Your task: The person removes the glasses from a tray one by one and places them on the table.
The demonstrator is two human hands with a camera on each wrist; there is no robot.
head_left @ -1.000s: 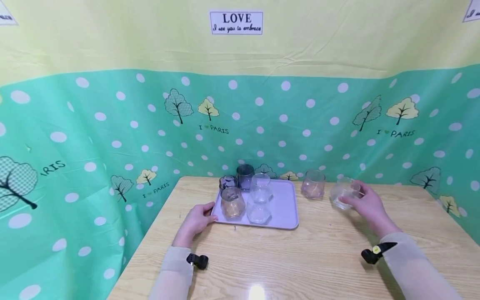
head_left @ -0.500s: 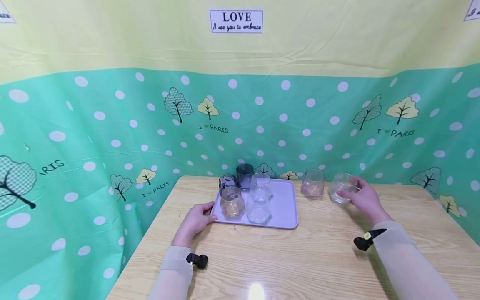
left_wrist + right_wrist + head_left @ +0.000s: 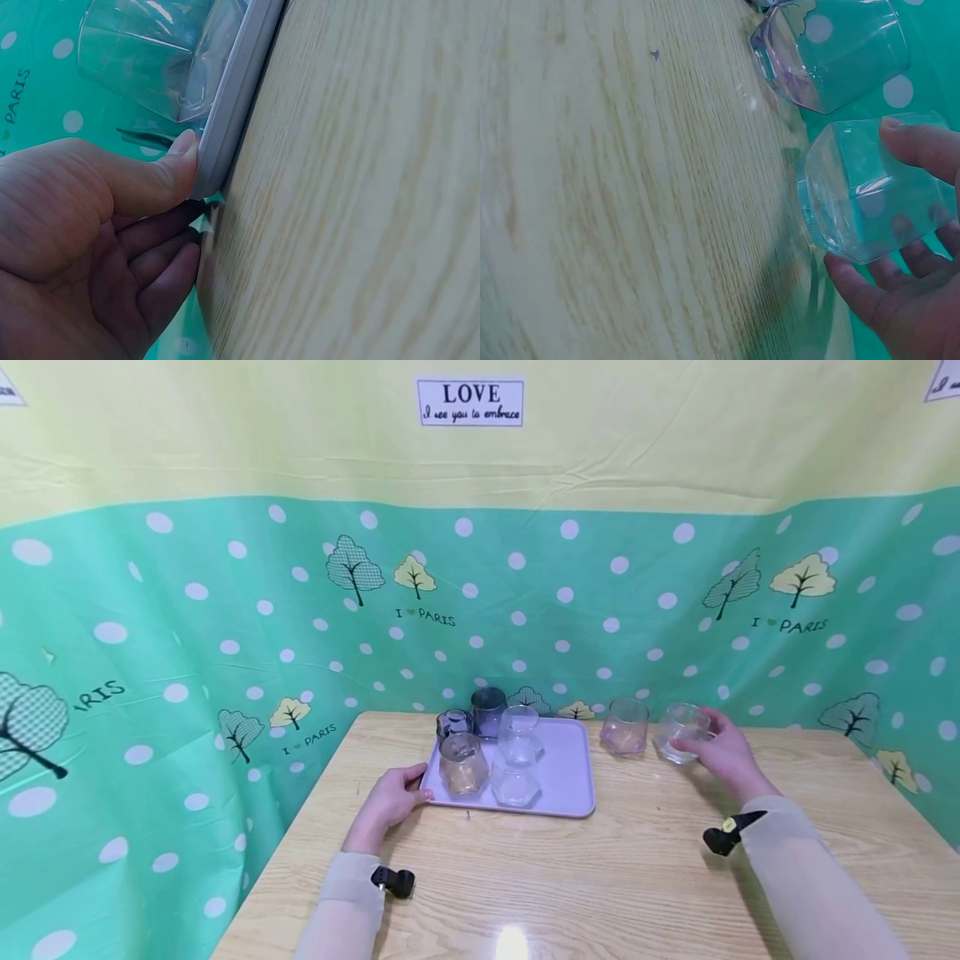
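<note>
My left hand (image 3: 390, 797) pinches the near left corner of a lilac tray (image 3: 567, 768), thumb against the rim and fingers curled below it in the left wrist view. My right hand (image 3: 726, 756) grips a clear faceted glass (image 3: 678, 735) from its right side, with the thumb in front and fingers behind. This glass is upright, its base close over the table in the right wrist view. Just left of it stands a pink-tinted glass (image 3: 625, 728). On the tray are an amber glass (image 3: 463, 768), a dark glass (image 3: 489, 714), a small purple glass (image 3: 453, 727) and clear glasses (image 3: 516, 787).
The wooden table (image 3: 600, 877) runs back to a green and yellow patterned curtain (image 3: 517, 602). The tray's right half is bare. The tray and both loose glasses stand near the table's back edge, close to the curtain.
My right hand has moved slightly left and back with the clear glass, which has gone from tilted to upright beside the pink-tinted one. The left hand and tray have stayed put.
</note>
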